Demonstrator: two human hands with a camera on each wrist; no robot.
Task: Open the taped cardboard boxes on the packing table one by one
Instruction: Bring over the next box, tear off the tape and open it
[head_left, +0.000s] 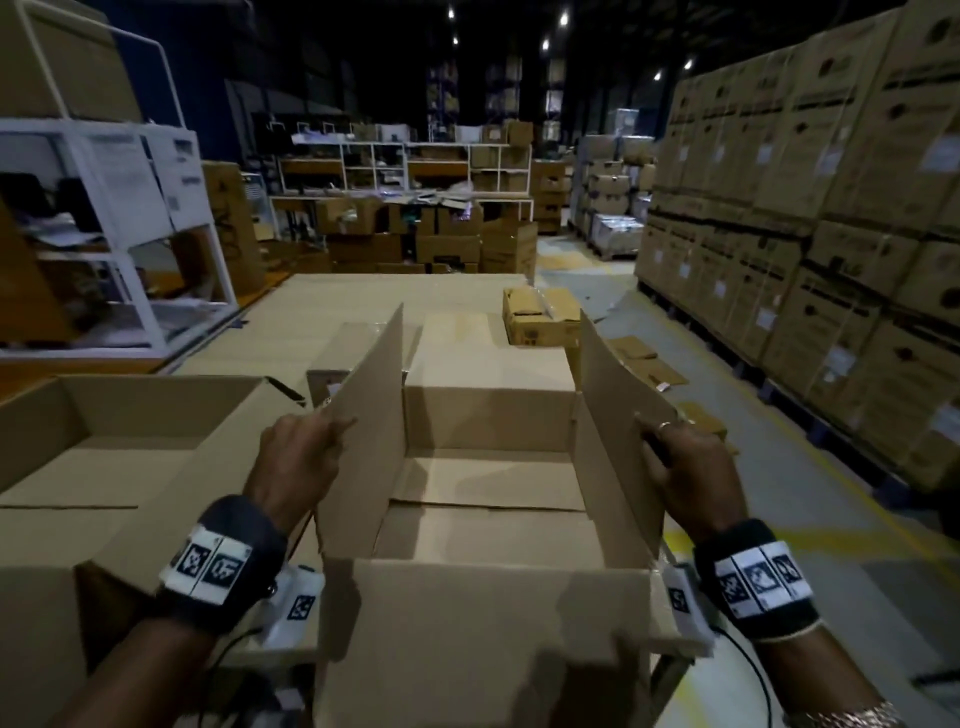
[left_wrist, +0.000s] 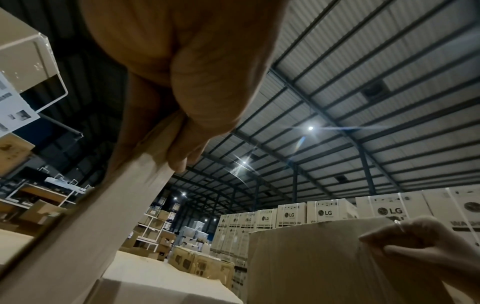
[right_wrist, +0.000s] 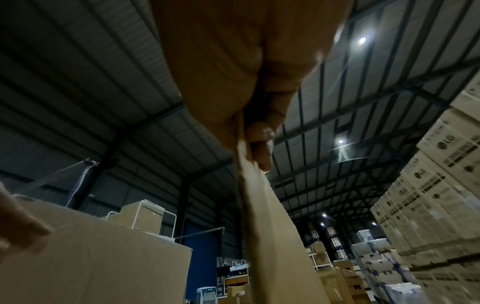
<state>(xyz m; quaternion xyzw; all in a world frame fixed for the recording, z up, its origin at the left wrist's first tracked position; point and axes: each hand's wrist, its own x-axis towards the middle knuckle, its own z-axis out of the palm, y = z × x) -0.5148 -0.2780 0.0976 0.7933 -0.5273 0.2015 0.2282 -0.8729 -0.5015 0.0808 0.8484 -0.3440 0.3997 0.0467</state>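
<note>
Head view looks down; wrist views look up, sharing ceiling.

I stand in a dim warehouse under a corrugated metal roof (left_wrist: 363, 67) on dark steel beams, lit by small ceiling lamps (left_wrist: 310, 128). To my right, stacked appliance cartons (head_left: 810, 208) form a high wall on pallets. To my left stands a white metal rack (head_left: 130, 171). White shelving (head_left: 405, 166) lines the far end. The grey concrete floor (head_left: 753, 499) carries yellow lines.
</note>
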